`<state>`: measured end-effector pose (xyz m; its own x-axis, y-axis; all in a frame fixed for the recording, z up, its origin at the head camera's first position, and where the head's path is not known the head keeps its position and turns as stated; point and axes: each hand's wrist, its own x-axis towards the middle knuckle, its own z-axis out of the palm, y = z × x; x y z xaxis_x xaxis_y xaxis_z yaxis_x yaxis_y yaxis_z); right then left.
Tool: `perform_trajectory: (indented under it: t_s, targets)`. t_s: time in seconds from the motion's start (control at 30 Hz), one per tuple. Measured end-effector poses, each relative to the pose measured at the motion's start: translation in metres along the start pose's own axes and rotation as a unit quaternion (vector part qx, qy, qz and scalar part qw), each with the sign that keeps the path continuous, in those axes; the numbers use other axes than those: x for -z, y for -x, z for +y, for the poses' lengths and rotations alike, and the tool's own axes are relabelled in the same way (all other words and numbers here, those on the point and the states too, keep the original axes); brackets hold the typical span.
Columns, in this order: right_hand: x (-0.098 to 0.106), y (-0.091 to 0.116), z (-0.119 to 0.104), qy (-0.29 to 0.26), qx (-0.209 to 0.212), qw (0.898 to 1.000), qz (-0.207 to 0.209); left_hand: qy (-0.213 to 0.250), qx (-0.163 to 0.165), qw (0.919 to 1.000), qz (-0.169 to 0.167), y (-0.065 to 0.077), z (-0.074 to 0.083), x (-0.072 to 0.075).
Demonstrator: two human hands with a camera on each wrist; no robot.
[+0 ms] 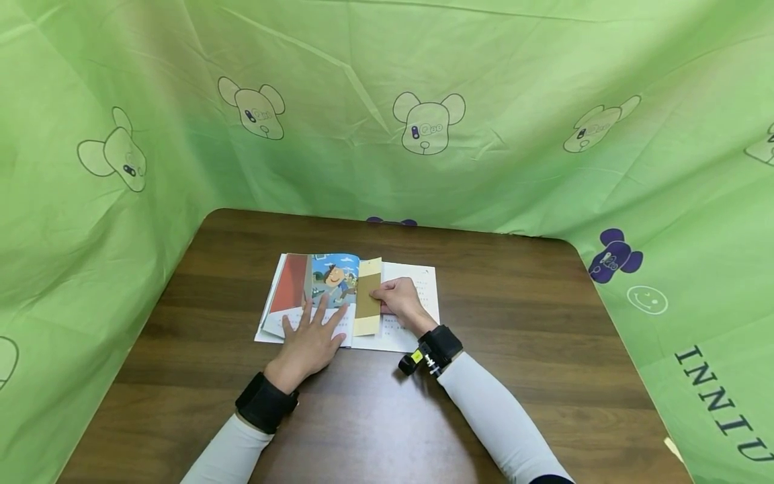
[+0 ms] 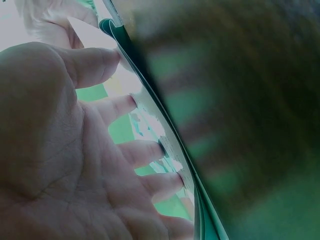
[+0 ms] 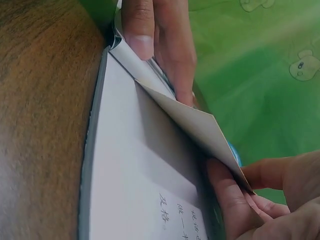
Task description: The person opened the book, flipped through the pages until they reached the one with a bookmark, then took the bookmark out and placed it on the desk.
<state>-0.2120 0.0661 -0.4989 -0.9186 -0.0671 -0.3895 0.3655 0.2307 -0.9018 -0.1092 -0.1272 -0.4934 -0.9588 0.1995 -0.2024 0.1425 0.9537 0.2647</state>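
A picture book (image 1: 417, 341) lies spread on the table, a coloured illustration on its left page and printed text on the right. My left hand (image 1: 310, 343) rests on the left page with straight, spread fingers, their tips on the paper in the left wrist view. My right hand (image 1: 399, 300) pinches the right edge of a tan bookmark (image 1: 367, 296) between thumb and fingers. The bookmark stands along the gutter, its free side tilted up off the right page (image 3: 135, 165) in the right wrist view. Part of the picture is hidden under my left fingers.
The brown wooden table (image 1: 514, 403) surrounds the book. A green cloth (image 1: 338, 168) with bear-head prints hangs behind and at both sides. Black bands sit on both wrists, and a small camera (image 1: 411, 363) hangs at the right one, just above the table.
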Motion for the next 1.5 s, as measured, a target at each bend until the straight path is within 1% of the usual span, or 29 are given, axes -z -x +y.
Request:
perform_trajectory:
  t_s: [0.2, 0.37, 0.47, 0.53, 0.7, 0.87, 1.07, 1.3, 1.5]
  targets:
    - [0.009, 0.002, 0.001, 0.038, 0.010, 0.999, 0.019, 0.006, 0.002, 1.0000, -0.006, 0.000, 0.001, -0.001]
    - [0.028, 0.005, 0.002, 0.008, 0.013, 1.000, 0.003, 0.006, 0.001, 1.0000, -0.004, 0.000, 0.001, -0.001]
    - [0.044, 0.009, 0.002, -0.013, 0.006, 1.000, -0.003, 0.004, -0.003, 1.0000, 0.003, 0.001, 0.000, 0.000]
    - [0.057, 0.012, 0.001, -0.014, 0.005, 1.000, -0.003, 0.002, -0.005, 1.0000, 0.006, 0.001, 0.000, 0.000]
    - [0.090, 0.023, 0.003, 0.006, 0.014, 1.000, 0.000, 0.001, -0.008, 1.0000, 0.004, 0.000, 0.001, 0.000]
    - [0.122, 0.033, 0.007, 0.022, 0.021, 0.999, 0.012, 0.000, -0.006, 1.0000, -0.003, -0.001, 0.002, 0.000]
    - [0.151, 0.042, 0.007, 0.027, 0.033, 0.999, 0.023, -0.008, -0.006, 0.9999, 0.005, 0.001, 0.001, 0.001]
    - [0.175, 0.047, 0.009, 0.048, 0.036, 0.997, 0.040, -0.005, -0.006, 1.0000, -0.003, 0.000, 0.001, 0.001]
    - [0.186, 0.046, 0.019, 0.058, 0.029, 0.997, 0.046, -0.008, -0.006, 0.9999, -0.003, 0.000, 0.001, -0.001]
